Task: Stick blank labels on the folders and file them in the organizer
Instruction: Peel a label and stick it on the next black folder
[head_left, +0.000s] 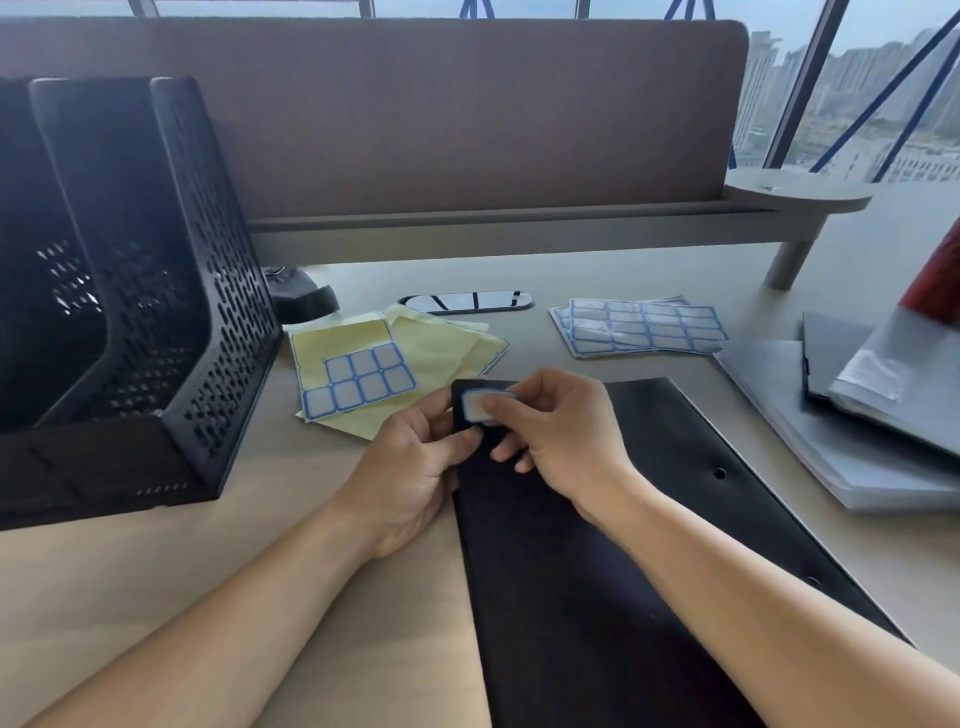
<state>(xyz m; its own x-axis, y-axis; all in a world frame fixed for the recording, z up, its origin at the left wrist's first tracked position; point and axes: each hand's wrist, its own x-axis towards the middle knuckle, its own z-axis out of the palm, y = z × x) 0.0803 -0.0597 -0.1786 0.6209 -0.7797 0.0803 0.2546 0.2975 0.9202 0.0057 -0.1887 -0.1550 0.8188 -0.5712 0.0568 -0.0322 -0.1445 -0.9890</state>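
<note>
The task looks to be early on. A black folder (597, 545) lies flat on the desk (260, 597) in front of the person, and one label (474, 405) is going onto its far left corner. The left hand (410, 467) grips that corner, thumb on top. The right hand (561, 431) pinches the label's right edge with curled fingers, so it seems not fully pressed down yet.

The label is a small white rectangle with a blue border, blank. The organizer (156, 260) stands at the left; I see no folder in its slots, though they are dark. Grey folders (831, 441) wait at the right, seemingly unlabelled. The used sheet (358, 379) keeps seven labels, and full sheets (644, 327) lie beyond.
</note>
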